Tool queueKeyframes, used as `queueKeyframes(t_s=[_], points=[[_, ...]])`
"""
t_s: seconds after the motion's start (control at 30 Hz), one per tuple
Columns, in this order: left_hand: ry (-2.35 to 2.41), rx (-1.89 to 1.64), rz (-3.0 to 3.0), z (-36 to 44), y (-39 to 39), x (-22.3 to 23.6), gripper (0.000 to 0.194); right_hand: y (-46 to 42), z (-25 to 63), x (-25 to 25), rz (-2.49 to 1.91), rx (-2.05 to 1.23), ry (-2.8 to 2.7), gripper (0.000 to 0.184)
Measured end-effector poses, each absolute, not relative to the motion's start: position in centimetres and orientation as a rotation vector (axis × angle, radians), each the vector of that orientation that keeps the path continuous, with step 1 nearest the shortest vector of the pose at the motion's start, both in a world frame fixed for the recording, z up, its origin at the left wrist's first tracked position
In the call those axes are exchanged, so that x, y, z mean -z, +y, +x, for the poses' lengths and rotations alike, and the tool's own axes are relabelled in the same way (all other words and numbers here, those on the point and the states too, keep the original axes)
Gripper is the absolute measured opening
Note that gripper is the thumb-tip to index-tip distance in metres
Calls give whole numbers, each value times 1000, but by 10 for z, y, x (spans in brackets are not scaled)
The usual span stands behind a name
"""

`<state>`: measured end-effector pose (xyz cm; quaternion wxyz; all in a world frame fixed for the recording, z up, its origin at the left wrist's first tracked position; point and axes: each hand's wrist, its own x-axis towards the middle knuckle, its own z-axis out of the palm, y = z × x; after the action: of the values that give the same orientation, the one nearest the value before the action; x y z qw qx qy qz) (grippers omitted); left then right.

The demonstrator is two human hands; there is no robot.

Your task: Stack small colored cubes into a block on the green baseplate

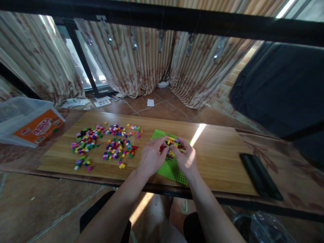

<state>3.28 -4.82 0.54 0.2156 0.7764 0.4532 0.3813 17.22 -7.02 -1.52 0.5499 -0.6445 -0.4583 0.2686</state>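
Observation:
A green baseplate (157, 135) lies on the wooden board (217, 158) in front of me. A small cluster of coloured bricks (172, 141) stands on it. My left hand (152, 157) rests on the plate's left side, its fingers pinched on a small red brick at the cluster's edge. My right hand (186, 156) is over the plate's right side, fingertips curled and pressing on the cluster. Both hands hide the middle of the plate. Several loose coloured bricks (115, 148) lie scattered on the board to the left.
A dark phone (260, 175) lies at the right on the table. A clear plastic bag with an orange label (32, 126) sits at the far left. Curtains and a tiled floor lie beyond the table; a dark cushion (280, 87) is at the right.

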Motion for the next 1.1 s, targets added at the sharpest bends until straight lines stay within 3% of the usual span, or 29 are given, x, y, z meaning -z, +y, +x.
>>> queueKeyframes(t_s=[0.53, 0.93, 1.1], points=[[1310, -1081, 2114, 38, -52, -3, 42, -72, 166, 3, -1635, -342, -1301, 39], [1405, -1235, 1900, -4, -30, -4, 25, -73, 184, 14, -1429, -605, -993, 48], [1594, -1053, 1946, -38, -18, -5, 18, -69, 188, 13, -1392, -595, -923, 47]])
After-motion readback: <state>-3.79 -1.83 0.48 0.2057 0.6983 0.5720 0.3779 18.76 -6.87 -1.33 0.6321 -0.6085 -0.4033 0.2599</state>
